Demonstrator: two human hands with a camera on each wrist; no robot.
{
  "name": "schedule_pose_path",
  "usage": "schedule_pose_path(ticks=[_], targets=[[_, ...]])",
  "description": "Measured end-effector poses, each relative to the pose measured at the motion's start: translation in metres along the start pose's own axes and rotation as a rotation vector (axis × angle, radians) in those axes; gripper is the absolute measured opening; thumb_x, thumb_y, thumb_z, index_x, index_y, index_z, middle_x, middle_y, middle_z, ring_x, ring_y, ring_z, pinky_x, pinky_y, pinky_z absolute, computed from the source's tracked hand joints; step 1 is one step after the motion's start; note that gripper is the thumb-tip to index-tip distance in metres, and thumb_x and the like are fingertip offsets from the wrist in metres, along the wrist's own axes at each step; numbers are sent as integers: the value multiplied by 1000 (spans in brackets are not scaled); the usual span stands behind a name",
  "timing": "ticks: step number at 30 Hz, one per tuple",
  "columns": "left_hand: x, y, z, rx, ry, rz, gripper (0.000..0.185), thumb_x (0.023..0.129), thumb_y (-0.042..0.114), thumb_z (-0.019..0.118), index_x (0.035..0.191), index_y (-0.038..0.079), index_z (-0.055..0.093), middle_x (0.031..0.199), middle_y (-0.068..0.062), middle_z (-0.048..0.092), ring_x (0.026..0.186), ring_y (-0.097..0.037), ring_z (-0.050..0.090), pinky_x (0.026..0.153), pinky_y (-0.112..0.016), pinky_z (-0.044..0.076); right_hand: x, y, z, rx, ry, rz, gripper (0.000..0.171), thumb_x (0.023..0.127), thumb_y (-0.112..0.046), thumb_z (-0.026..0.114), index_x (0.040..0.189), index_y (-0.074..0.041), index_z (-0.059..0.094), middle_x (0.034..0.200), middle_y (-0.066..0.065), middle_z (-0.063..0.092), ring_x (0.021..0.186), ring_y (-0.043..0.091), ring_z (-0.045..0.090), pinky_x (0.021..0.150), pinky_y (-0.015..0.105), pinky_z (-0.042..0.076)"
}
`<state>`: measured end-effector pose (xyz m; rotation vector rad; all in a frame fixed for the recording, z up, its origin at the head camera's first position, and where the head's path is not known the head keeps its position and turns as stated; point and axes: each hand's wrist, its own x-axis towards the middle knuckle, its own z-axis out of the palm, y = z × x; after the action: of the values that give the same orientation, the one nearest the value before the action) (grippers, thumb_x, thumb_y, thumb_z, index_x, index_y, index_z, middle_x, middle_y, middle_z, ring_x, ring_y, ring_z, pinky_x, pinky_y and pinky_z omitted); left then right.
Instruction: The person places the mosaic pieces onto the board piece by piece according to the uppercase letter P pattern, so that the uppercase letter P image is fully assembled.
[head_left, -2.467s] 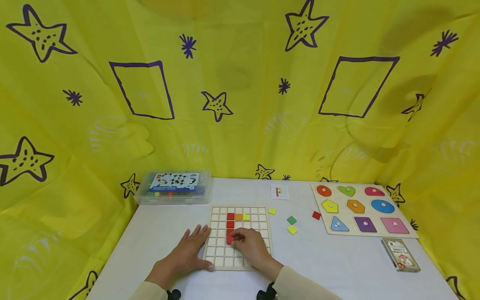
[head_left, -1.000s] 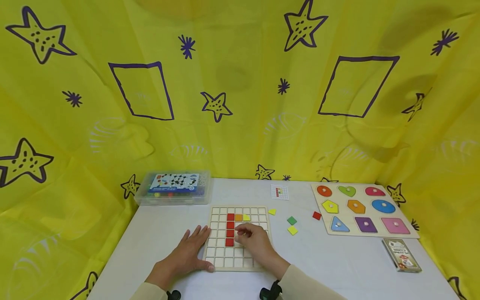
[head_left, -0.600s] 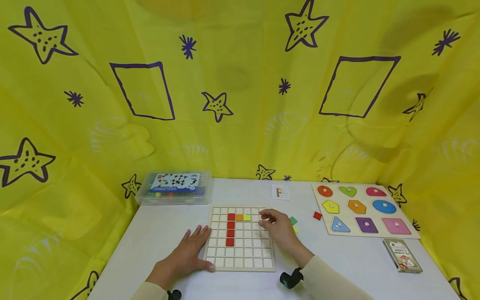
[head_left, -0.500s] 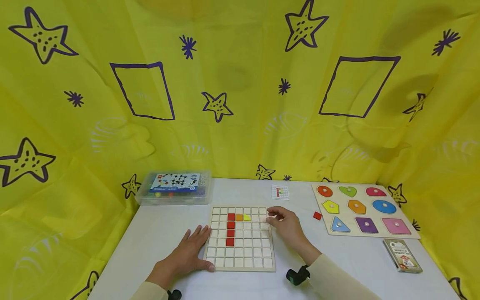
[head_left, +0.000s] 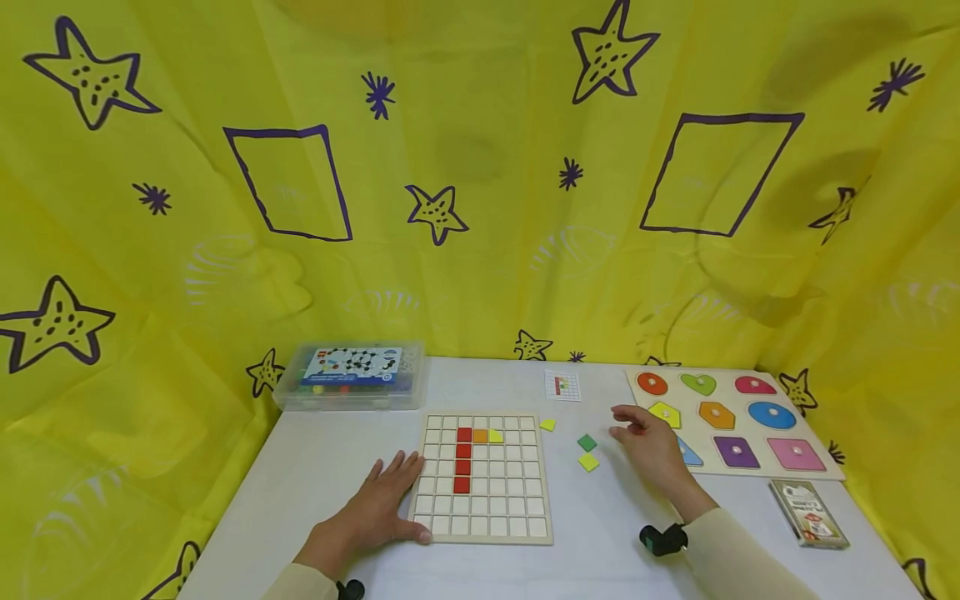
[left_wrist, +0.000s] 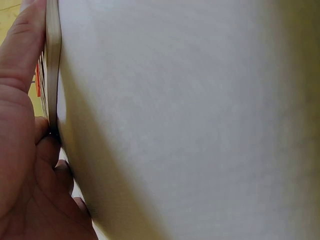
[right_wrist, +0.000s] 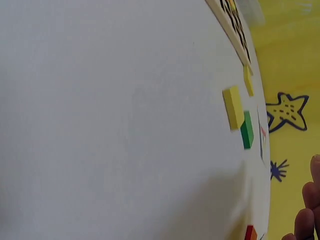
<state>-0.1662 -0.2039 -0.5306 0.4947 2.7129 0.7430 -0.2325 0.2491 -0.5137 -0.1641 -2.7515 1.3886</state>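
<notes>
A wooden grid board (head_left: 483,540) lies on the table, with a column of several red square tiles (head_left: 462,451) in its cells. To the right of the column's top tile sit an orange tile (head_left: 480,436) and a yellow piece (head_left: 496,436). My left hand (head_left: 378,504) rests at the board's left edge, fingers spread and thumb on the lower left corner. My right hand (head_left: 654,454) holds nothing, thumb and forefinger apart, over the left edge of the shape puzzle. Close to it is a loose red tile (right_wrist: 251,233), hidden by the hand in the head view.
Loose green (head_left: 587,442) and yellow (head_left: 588,462) tiles and a yellow piece (head_left: 548,425) lie right of the grid. Behind is a pattern card (head_left: 562,386). The shape puzzle (head_left: 753,465), a card box (head_left: 810,513) and a clear plastic case (head_left: 349,377) stand around.
The right hand has left the bottom of the red column, where the lowest tile now sits fully in view, and moved right across the loose tiles to the shape puzzle. The left hand has stayed.
</notes>
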Motion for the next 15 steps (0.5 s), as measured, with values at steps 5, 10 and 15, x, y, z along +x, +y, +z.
schedule_pose_path(ticks=[5, 10, 15], targets=[[1, 0, 1, 9, 2, -1, 123, 71, 59, 90, 164, 2, 33, 172, -17, 31, 162, -42, 18, 131, -66, 10, 7, 18, -16, -39, 0, 26, 39, 103, -15, 68, 140, -6, 64, 136, 19, 67, 117, 34, 54, 87, 31, 51], [2, 0, 1, 7, -8, -12, 124, 71, 60, 90, 165, 4, 32, 173, -15, 31, 163, -41, 18, 131, -65, 9, 11, 29, -25, -62, -19, 23, 41, 102, -14, 68, 141, -1, 61, 139, 26, 63, 127, 44, 53, 109, 57, 46], [1, 1, 0, 2, -5, -5, 124, 71, 59, 90, 165, 3, 32, 172, -16, 31, 162, -42, 18, 131, -65, 9, 12, 35, -25, -93, -26, -26, 41, 101, -9, 68, 139, 4, 61, 136, 30, 64, 129, 49, 54, 113, 64, 43]])
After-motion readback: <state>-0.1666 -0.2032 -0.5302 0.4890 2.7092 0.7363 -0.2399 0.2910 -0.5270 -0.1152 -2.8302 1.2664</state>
